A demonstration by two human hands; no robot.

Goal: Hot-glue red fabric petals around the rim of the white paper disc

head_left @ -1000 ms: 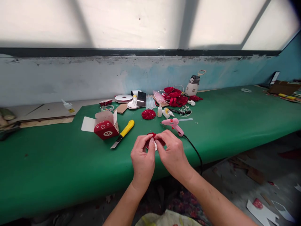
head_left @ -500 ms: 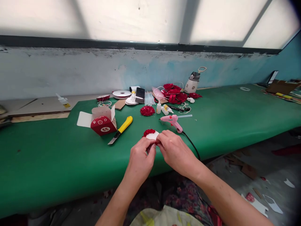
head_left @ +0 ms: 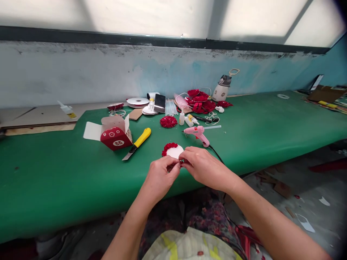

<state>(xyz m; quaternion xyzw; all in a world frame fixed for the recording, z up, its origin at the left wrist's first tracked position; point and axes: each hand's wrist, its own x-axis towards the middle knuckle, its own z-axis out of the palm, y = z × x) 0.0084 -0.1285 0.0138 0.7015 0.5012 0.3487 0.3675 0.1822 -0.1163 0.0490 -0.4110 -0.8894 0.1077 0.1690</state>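
A white round disc (head_left: 175, 152) lies on the green table before me, its far left edge lined with gathered red fabric trim (head_left: 168, 147). My left hand (head_left: 160, 176) and my right hand (head_left: 202, 164) meet at the disc's near edge, both with fingers pinched together. Between the fingertips shows a bit of red fabric (head_left: 181, 164), mostly hidden by the fingers. Beyond the right hand, a pink glue gun (head_left: 199, 134) rests on its side with a clear stick in its back. A finished-looking red round piece (head_left: 168, 121) lies behind the disc.
To the left stand an open red box (head_left: 116, 138) and a yellow-handled knife (head_left: 142, 138), blade bare. Small glue bottles (head_left: 189, 121), a phone (head_left: 159, 103), a ribbon spool (head_left: 137, 102), red rosettes (head_left: 199, 99) and a drinking bottle (head_left: 221, 88) line the back. The gun's black cord (head_left: 216, 154) runs off the near edge.
The view has tipped down slightly. My hands have shifted a little toward me relative to the disc, showing more of its white face; both still pinch at its near edge.
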